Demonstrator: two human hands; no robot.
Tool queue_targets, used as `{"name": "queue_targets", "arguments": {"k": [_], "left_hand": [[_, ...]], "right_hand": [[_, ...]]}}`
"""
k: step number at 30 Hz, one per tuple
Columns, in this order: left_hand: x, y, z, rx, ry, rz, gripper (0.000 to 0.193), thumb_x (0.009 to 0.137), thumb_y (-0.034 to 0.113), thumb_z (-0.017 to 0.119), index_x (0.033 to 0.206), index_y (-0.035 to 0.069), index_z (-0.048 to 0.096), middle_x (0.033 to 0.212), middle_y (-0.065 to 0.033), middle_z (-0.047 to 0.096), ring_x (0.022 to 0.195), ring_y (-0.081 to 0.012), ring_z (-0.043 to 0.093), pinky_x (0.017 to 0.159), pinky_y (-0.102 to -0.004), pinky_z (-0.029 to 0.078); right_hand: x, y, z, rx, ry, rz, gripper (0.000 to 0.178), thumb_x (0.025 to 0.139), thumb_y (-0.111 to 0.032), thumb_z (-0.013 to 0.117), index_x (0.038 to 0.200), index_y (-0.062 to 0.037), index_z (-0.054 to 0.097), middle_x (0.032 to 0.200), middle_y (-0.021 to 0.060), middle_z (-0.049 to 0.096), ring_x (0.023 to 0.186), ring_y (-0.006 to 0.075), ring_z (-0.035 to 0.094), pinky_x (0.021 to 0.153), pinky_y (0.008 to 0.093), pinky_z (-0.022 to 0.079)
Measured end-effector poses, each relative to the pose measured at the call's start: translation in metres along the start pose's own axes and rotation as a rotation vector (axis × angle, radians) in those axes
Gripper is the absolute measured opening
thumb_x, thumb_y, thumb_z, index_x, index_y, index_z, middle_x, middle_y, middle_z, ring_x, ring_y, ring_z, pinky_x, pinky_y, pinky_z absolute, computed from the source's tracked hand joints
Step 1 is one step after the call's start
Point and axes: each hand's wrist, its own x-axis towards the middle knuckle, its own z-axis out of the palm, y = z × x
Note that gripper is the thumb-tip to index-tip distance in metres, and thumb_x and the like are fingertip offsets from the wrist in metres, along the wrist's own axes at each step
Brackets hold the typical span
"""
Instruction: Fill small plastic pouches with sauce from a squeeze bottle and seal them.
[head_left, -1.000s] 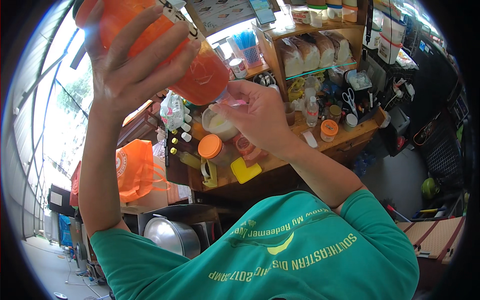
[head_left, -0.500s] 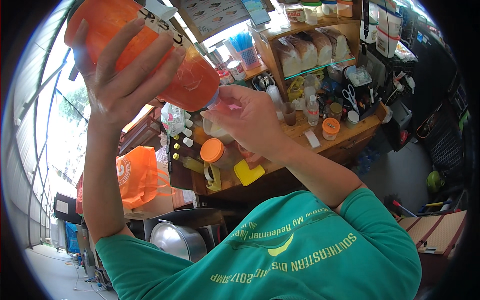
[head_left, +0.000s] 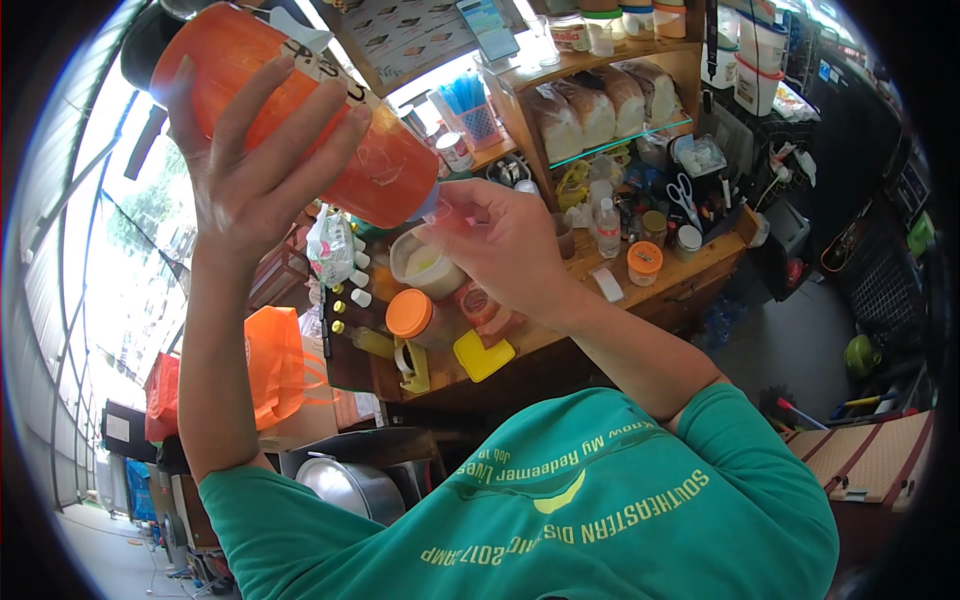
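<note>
A large orange translucent jug (head_left: 385, 165) is held up at the upper left, tilted with its lower end toward the middle. My left hand (head_left: 240, 190) wraps round its side, fingers spread over the pale label strip. At the jug's lower end, the fingers of my right hand (head_left: 510, 245) are closed by a small pale spout (head_left: 428, 203). Something pinkish and see-through shows between these fingers, too covered to name. Below stands an open whitish tub (head_left: 428, 270) with pale contents. An orange-lidded jar (head_left: 409, 313) and a yellow lid (head_left: 484, 354) lie nearer me.
Wrapped loaves (head_left: 590, 110) fill a wooden shelf at the back. On the counter stand a clear bottle (head_left: 607, 228), a small orange-lidded jar (head_left: 645, 262) and scissors (head_left: 684, 200). An orange bag (head_left: 280, 365) and a metal pot (head_left: 350, 487) are at lower left.
The view has shifted slightly, so the counter things appear further left. My right hand has lifted or moved a little, showing more of the whitish tub. Both hands keep their places on the jug.
</note>
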Motion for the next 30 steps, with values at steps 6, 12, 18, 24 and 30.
{"name": "queue_targets", "arguments": {"k": [6,12,18,24,30], "left_hand": [[0.000,0.040,0.037,-0.060,-0.153,-0.173,0.049,0.066,0.013,0.078,0.113,0.024,0.073,0.121,0.0062,0.068,0.123,-0.0239,0.055,0.118,-0.0625,0.022],[-0.023,0.132,0.093,-0.398,-0.289,-0.642,0.070,0.059,0.003,0.083,0.125,0.017,0.065,0.124,-0.0045,0.065,0.122,-0.0301,0.055,0.114,-0.0520,0.031],[-0.018,0.222,0.139,-0.782,-0.195,-0.943,0.069,0.059,0.008,0.087,0.124,0.012,0.064,0.122,-0.0095,0.067,0.117,-0.0324,0.058,0.110,-0.0447,0.036],[0.028,0.191,0.152,-0.744,-0.078,-0.790,0.068,0.060,0.003,0.081,0.124,0.017,0.066,0.123,-0.0047,0.065,0.118,-0.0306,0.055,0.110,-0.0474,0.032],[0.074,0.155,0.137,-0.452,-0.038,-0.464,0.067,0.060,0.002,0.079,0.122,0.025,0.069,0.124,0.0017,0.065,0.122,-0.0273,0.053,0.113,-0.0641,0.024]], "right_hand": [[-0.004,-0.001,-0.041,-0.163,0.089,0.047,0.039,0.084,-0.011,0.081,0.118,0.0019,0.068,0.096,0.0079,0.072,0.082,0.0092,0.066,0.074,0.0240,0.054],[-0.021,0.014,-0.099,-0.261,0.162,0.087,0.034,0.087,-0.004,0.077,0.118,0.0028,0.067,0.097,0.0022,0.070,0.087,0.0061,0.065,0.080,0.0216,0.054],[-0.049,0.034,-0.163,-0.106,0.283,0.001,0.035,0.088,0.002,0.074,0.122,0.0027,0.064,0.105,0.0039,0.068,0.095,0.0079,0.064,0.085,0.0245,0.055],[-0.058,0.021,-0.197,0.059,0.345,-0.100,0.033,0.088,0.006,0.072,0.120,0.0032,0.064,0.104,0.0033,0.065,0.094,0.0086,0.063,0.085,0.0233,0.054],[-0.057,0.009,-0.188,-0.032,0.317,-0.014,0.034,0.087,0.005,0.072,0.120,0.0032,0.064,0.104,0.0038,0.066,0.093,0.0079,0.063,0.084,0.0227,0.054]]}}
